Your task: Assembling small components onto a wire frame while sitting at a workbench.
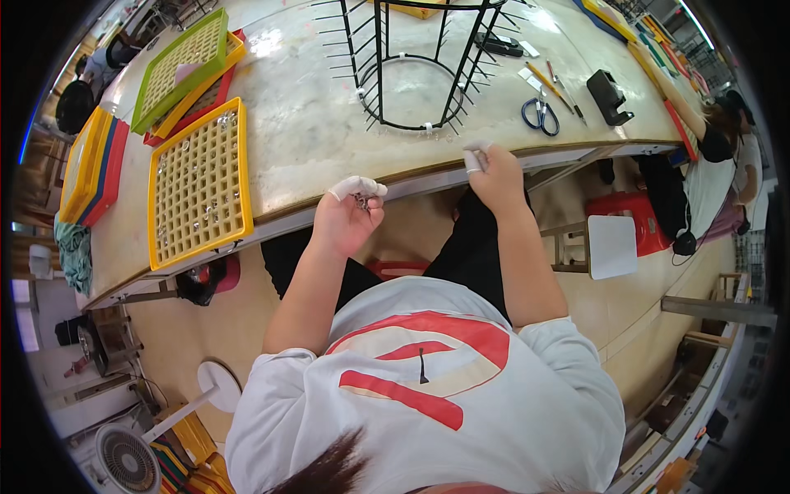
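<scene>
My left hand (346, 222) is just off the table's front edge, white covers on its fingertips. Its fingers curl around a little cluster of small silvery metal pieces (362, 201), too small to name. My right hand (499, 179), also with white fingertip covers, is closed in a pinch at the table edge; what it pinches, if anything, cannot be made out. Between and beyond both hands stands a black wire rack (380, 82) with many thin pegs sticking out. A yellow compartment tray (242, 156) lies left of my left hand, small shiny pieces in some of its cells.
Behind the yellow tray, green, yellow and red trays (220, 33) are stacked; more trays (115, 165) stand at the left edge. Scissors (540, 117), pencils (550, 86) and a black tape dispenser (609, 97) lie to the right. Another person (716, 165) sits at far right beside a red stool (642, 222).
</scene>
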Demonstrator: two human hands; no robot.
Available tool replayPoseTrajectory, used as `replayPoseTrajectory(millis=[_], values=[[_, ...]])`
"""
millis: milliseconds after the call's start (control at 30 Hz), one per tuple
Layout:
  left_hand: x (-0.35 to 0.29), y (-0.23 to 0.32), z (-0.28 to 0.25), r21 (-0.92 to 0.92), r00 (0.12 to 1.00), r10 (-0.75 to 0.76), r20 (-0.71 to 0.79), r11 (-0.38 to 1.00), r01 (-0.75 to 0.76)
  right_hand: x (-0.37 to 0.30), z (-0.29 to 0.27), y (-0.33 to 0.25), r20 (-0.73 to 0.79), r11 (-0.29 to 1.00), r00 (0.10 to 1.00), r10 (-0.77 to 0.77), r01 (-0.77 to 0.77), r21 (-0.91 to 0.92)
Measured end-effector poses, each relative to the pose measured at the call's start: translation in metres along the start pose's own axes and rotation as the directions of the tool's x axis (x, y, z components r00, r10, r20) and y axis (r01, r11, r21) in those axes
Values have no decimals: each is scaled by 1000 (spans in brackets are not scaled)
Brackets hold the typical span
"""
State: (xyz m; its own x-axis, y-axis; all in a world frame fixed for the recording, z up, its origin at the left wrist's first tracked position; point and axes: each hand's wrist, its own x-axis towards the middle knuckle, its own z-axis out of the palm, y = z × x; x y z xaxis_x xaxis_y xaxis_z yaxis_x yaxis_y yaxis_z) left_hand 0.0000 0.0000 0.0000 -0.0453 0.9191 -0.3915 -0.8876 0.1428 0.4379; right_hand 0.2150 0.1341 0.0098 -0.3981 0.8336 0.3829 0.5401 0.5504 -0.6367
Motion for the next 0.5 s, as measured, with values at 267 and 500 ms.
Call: replayPoseTrajectory(millis=[267,500], values=[[0,-16,0,73,990,-116,75,991,111,-10,-21,-21,-143,962,979,145,-105,254],[15,-49,10,97,933,-228,279,973,209,-55,-24,-34,149,932,989,6,-60,356]])
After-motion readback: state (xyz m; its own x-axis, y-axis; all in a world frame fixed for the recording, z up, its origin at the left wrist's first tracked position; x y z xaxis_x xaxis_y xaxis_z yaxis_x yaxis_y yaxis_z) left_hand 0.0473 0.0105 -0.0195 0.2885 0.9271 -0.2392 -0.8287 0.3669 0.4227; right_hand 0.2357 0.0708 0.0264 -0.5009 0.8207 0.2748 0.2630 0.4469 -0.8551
